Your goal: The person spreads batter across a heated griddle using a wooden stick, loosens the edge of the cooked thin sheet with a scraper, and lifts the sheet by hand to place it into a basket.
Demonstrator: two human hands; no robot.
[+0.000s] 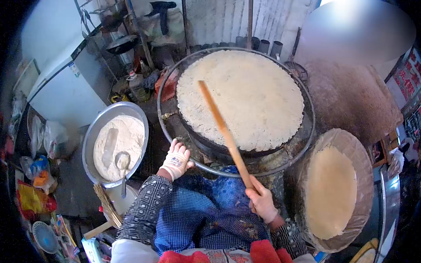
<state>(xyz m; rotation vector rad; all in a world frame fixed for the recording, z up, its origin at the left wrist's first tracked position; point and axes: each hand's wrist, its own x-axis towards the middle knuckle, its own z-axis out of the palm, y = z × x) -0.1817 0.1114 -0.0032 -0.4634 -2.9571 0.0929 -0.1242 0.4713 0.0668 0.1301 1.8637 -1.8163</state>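
My right hand (pixel 262 201) is wrapped round the lower end of a long flat wooden stick (pixel 225 132), whose upper part lies over the left side of a large round pale flatbread (pixel 249 95) on a round griddle. A metal ring (pixel 309 100) surrounds the griddle. At the ring's lower left is my left hand (pixel 176 160), in a white glove with bare fingertips; its fingers are spread and rest at the ring, holding nothing. To its left, a metal bowl (pixel 86 152) holds pale flour and a ladle (pixel 123 162).
On the right stands a plastic-lined tub (pixel 364 183) of beige batter. A straw brush (pixel 107 204) lies below the flour bowl. A white cabinet (pixel 63 96), an oil bottle (pixel 137 86) and hanging pans are at the left. Another person, blurred, is at the upper right.
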